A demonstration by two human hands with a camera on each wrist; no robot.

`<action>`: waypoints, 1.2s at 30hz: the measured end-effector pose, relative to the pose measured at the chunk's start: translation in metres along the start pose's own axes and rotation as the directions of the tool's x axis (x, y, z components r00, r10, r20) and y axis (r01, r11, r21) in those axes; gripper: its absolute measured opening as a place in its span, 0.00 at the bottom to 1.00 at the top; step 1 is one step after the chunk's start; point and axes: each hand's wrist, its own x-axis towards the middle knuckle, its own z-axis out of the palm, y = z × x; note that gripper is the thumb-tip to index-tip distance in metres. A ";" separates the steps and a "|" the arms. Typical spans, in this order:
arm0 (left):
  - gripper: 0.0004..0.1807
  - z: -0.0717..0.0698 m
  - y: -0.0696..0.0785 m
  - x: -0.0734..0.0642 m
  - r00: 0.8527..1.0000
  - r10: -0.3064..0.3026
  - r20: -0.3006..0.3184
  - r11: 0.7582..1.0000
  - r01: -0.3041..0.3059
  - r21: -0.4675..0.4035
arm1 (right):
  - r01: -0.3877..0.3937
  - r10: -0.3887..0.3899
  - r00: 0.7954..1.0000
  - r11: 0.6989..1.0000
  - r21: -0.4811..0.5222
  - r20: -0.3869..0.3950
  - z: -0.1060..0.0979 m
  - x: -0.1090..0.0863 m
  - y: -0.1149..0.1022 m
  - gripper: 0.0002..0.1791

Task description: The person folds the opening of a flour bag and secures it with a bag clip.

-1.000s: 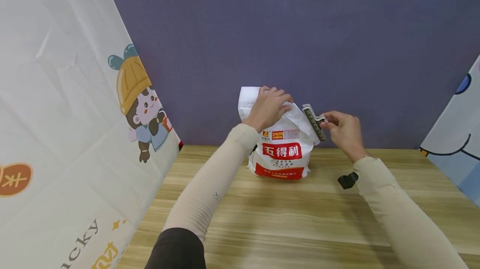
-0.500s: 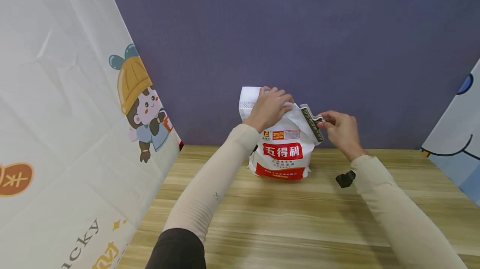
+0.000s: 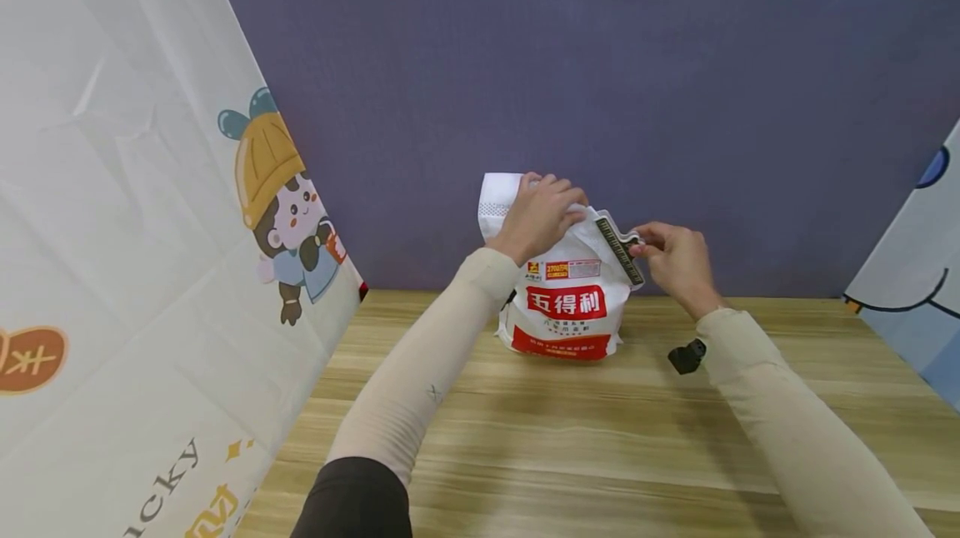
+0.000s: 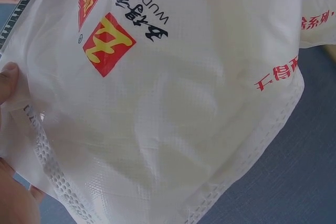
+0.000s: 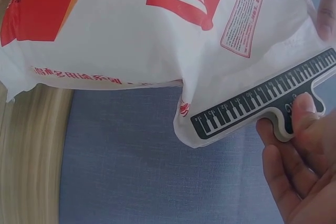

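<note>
A white flour bag (image 3: 566,302) with red print stands on the table against the dark back wall, its top folded over and slanting down to the right. My left hand (image 3: 540,217) grips that top from above. Between thumb and fingers, my right hand (image 3: 678,263) pinches the handle of a wide black-and-white clip (image 3: 619,251) with ruler marks. In the right wrist view the clip (image 5: 262,94) lies along the bag's top edge, covering its corner. Only a thumb and part of the left hand (image 4: 16,200) show in the left wrist view, beside the bag's plain white upper part.
The wood-grain table (image 3: 570,455) spreads in front of the bag. Behind it rises a dark blue-grey wall (image 3: 570,63). A white sheet with cartoon print (image 3: 150,230) borders the left side, and another printed sheet (image 3: 922,288) the right. A small black device (image 3: 686,356) sits at the right wrist.
My right hand has shifted a little to the left, bringing the clip farther over the bag's right top edge. The left hand keeps its place on the bag.
</note>
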 end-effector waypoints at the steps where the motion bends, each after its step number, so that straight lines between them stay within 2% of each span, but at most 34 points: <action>1: 0.13 0.000 0.000 0.000 1.000 0.001 0.000 1.000 -0.001 0.000 | 0.000 0.000 1.000 1.000 -0.007 0.001 0.000 0.000 0.000 0.10; 15: 0.12 -0.005 0.000 0.002 1.000 0.018 -0.003 1.000 -0.018 0.018 | 0.035 -0.034 0.999 0.997 -0.062 0.020 0.000 0.005 -0.002 0.09; 36: 0.12 -0.004 0.001 -0.001 1.000 0.021 -0.005 1.000 -0.021 0.019 | 0.057 -0.051 0.997 0.993 -0.108 0.054 0.000 0.005 -0.004 0.08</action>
